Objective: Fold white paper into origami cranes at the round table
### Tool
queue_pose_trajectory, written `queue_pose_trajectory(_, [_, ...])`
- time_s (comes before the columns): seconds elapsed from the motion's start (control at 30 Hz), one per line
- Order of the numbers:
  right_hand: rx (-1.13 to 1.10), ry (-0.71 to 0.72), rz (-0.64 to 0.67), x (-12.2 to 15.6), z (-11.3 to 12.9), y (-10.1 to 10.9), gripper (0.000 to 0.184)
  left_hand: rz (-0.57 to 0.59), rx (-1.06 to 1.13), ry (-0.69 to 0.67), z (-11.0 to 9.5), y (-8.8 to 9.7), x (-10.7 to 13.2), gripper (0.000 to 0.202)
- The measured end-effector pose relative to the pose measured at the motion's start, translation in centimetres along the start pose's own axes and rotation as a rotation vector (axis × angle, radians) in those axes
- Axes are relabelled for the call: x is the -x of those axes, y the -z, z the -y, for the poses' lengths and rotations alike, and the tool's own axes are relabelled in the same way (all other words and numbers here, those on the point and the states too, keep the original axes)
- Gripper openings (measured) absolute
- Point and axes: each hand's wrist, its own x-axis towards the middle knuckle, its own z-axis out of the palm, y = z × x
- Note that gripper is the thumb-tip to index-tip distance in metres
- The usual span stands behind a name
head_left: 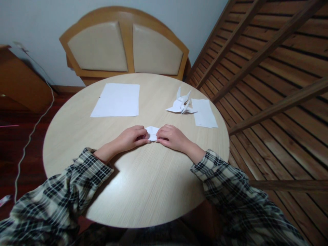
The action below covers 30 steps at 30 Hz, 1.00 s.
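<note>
Paper (152, 130), white and folded into a small flat piece, is near the middle of a round, pale wooden table (143, 184), between the person's two hands. The left hand (134, 137) grasps its left end, thumb toward the near edge and fingers curled over from the far side. The right hand (173, 137) grasps the right end in the same pinch, so only the middle of the piece shows; whether it touches the tabletop I cannot tell. Both forearms come in from the near side in checked sleeves (74, 181).

On the far left of the table lie large white sheets (116, 100), well apart from the hands. On the far right stand pointed folded figures (176, 106), close together, one tip reaching over the left edge of some narrower white sheets (205, 114). Beyond the far edge rises an arched wooden frame (126, 37) with two cream panels. A slatted wooden wall (276, 65) runs along the right, and a pale cable (33, 131) trails across the dark floor on the left.
</note>
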Motion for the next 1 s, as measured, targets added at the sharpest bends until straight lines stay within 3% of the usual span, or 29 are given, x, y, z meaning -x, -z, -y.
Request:
queue_pose_trajectory(0.7, [-0.039,-0.246,-0.088,-0.3,0.3,-1.2,0.019,-0.01,-0.029,0.052,0.0,-0.4,-0.4,0.025])
queue_pose_trajectory(1.0, [-0.042,-0.304,-0.082,-0.6,0.5,-1.4,0.018,-0.05,-0.033,0.153,-0.3,-0.9,-0.7,0.029])
